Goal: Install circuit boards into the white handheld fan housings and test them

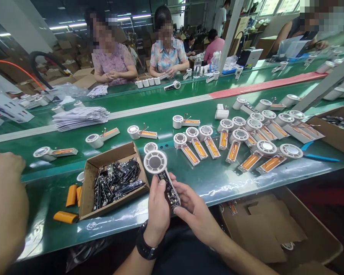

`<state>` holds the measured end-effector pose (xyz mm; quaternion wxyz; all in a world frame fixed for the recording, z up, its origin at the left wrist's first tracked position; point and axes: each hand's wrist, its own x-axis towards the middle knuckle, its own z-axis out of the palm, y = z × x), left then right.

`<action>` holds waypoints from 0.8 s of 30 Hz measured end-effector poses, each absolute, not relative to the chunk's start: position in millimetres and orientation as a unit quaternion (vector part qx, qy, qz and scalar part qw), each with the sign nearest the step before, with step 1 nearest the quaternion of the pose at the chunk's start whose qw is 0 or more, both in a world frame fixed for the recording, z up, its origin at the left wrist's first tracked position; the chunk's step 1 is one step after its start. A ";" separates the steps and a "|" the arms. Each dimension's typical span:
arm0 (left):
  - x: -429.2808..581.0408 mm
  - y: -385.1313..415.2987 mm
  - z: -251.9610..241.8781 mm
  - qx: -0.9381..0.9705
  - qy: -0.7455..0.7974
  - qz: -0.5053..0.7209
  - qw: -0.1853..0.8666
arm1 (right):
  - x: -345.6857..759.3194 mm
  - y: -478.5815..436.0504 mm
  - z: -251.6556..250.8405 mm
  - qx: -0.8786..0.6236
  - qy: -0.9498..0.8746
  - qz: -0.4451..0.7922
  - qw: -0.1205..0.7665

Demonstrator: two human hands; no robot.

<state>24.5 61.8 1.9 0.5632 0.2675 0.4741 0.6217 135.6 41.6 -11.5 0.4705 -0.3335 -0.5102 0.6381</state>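
Both my hands are on one white handheld fan (155, 162), its round head pointing away from me and a black circuit board (168, 190) lying along its handle. My left hand (157, 208), with a black watch on the wrist, wraps the handle's left side, thumb on the board near the head. On the other side my right hand (196, 214) closes round the lower handle, its thumb at the bottom end. Just left of my hands sits a cardboard box (87, 191) holding several loose black circuit boards (114, 181). Another fan head (150, 147) shows behind the held one.
Several fans with orange batteries (210, 147) lie to the right, near blue-handled pliers (321, 156). Orange batteries (65, 217) lie beside the box. A co-worker's arm (5, 206) reaches in at left. Paper sheets (80, 118) are stacked farther back. People sit across the green bench (189, 194).
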 end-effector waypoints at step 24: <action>27.5 62.8 0.8 0.362 0.494 0.604 0.510 | 130.7 40.0 0.7 -0.490 -0.703 0.248 0.452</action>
